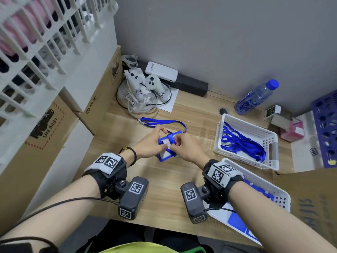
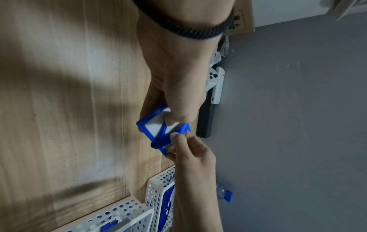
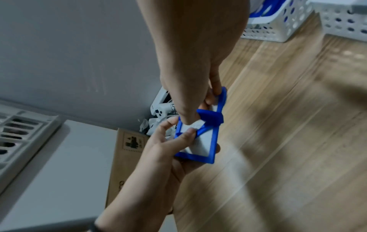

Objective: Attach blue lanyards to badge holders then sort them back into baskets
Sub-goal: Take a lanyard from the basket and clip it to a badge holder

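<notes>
Both hands hold one blue-framed badge holder (image 1: 165,154) just above the wooden table (image 1: 164,198) at its middle. My left hand (image 1: 155,141) grips its left side, thumb on the clear face (image 3: 198,146). My right hand (image 1: 179,145) pinches the blue lanyard strap (image 1: 171,138) that crosses the holder's top. The rest of the lanyard (image 1: 164,123) loops away over the table behind the hands. In the left wrist view the badge holder (image 2: 149,127) sits between both hands' fingers. The lanyard's clip is hidden.
A white basket (image 1: 273,157) with several blue lanyards (image 1: 242,143) stands to the right. A second white basket (image 1: 262,181) of badge holders sits at the near right. Game controllers (image 1: 144,83), a water bottle (image 1: 255,97) and cardboard boxes (image 1: 45,136) ring the table.
</notes>
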Available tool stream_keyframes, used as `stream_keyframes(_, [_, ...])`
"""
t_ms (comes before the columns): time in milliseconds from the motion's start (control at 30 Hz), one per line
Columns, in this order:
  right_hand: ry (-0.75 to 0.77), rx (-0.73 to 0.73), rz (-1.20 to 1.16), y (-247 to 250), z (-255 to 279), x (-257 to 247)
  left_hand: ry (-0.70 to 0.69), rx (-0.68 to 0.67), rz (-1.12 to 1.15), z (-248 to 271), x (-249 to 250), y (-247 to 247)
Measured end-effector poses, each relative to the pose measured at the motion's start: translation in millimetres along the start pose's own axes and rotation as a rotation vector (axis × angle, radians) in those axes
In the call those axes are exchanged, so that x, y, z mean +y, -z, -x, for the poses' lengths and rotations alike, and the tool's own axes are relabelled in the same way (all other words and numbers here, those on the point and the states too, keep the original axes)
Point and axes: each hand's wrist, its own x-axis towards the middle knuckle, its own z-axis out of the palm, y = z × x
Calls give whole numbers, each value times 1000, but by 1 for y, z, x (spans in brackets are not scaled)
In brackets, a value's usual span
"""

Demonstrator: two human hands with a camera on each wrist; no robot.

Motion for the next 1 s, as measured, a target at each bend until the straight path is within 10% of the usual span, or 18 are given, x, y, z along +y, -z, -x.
stream_keyframes(1000, [324, 1, 80, -3, 4, 8, 76, 24, 100, 4, 0, -1])
